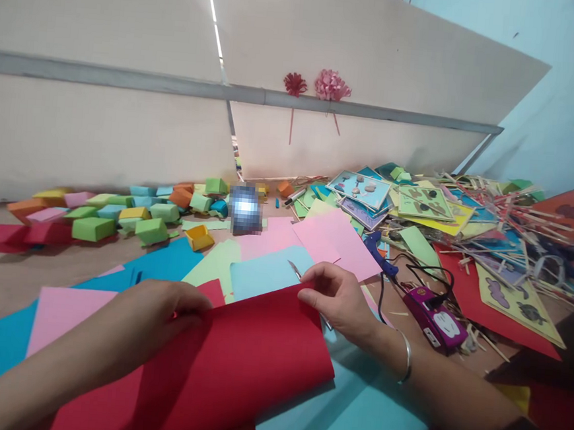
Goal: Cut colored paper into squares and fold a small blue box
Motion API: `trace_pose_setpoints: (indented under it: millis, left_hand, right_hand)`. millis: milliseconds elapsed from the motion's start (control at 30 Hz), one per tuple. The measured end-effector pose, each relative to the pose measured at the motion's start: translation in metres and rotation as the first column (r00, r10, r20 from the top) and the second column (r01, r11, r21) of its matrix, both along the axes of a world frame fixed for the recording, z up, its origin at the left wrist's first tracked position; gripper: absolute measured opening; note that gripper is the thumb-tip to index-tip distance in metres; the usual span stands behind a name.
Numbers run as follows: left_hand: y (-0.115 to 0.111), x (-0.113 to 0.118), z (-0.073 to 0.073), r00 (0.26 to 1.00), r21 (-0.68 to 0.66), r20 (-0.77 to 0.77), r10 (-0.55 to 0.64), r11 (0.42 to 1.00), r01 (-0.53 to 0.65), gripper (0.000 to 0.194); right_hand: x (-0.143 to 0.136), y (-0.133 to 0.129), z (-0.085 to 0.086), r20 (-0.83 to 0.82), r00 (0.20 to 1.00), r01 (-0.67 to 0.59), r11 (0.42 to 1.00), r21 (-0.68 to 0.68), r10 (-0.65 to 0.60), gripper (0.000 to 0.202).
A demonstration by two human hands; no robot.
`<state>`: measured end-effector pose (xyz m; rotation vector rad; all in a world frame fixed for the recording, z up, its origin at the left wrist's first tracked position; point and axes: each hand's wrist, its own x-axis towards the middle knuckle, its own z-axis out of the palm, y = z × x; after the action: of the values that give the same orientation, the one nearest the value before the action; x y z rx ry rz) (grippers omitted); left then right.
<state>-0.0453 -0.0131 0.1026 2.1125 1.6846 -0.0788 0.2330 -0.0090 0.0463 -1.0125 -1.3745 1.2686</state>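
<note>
A large sheet of red paper (240, 364) is bent over along its far side, and both my hands grip that raised edge. My left hand (170, 308) is closed around the edge near the middle of the view, its fingertips partly hidden behind the paper. At the far right corner, my right hand (337, 298) pinches the paper between thumb and fingers; a silver bangle circles that wrist. Close to the right fingertips shows the pointed tip of a metal tool (294, 270), partly hidden by the hand. Under the red paper lie light blue sheets (352, 399).
Small folded paper boxes (92, 227) crowd the left. Pink sheets (337, 239) lie ahead. At right are a blue glue gun (380, 254), a purple power strip (435, 319) with black cable, picture cards (361, 189) and many thin sticks (530, 217). Paper flowers (332, 85) hang behind.
</note>
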Motion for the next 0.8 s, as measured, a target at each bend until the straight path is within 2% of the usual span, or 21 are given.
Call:
trace_pose_setpoints:
  millis: [133, 400, 500, 633, 800]
  left_hand:
    - [0.003, -0.002, 0.003, 1.000, -0.072, -0.005, 0.009, 0.997, -0.010, 0.041]
    - [-0.005, 0.001, 0.013, 0.995, -0.036, 0.094, 0.022, 0.999, -0.019, 0.036]
    - [0.000, -0.004, 0.008, 0.996, -0.043, 0.086, 0.011, 0.999, -0.008, 0.036]
    - [0.013, -0.014, -0.005, 0.999, -0.147, 0.042, -0.015, 0.989, 0.021, 0.032]
    - [0.023, -0.015, -0.016, 0.997, -0.172, 0.017, -0.076, 0.982, 0.077, 0.032]
  right_hand:
    - [0.001, 0.000, 0.003, -0.014, 1.000, -0.004, 1.000, 0.008, 0.004, 0.012]
    - [0.002, 0.001, 0.002, 0.135, 0.985, 0.083, 0.984, 0.156, -0.104, 0.009]
    - [0.003, 0.004, -0.001, 0.165, 0.979, 0.090, 0.976, 0.196, -0.123, 0.008]
    - [0.005, 0.010, -0.008, 0.214, 0.968, 0.091, 0.977, 0.191, -0.132, 0.007]
    - [0.007, 0.013, -0.017, 0.417, 0.900, 0.012, 0.964, 0.264, -0.125, 0.014]
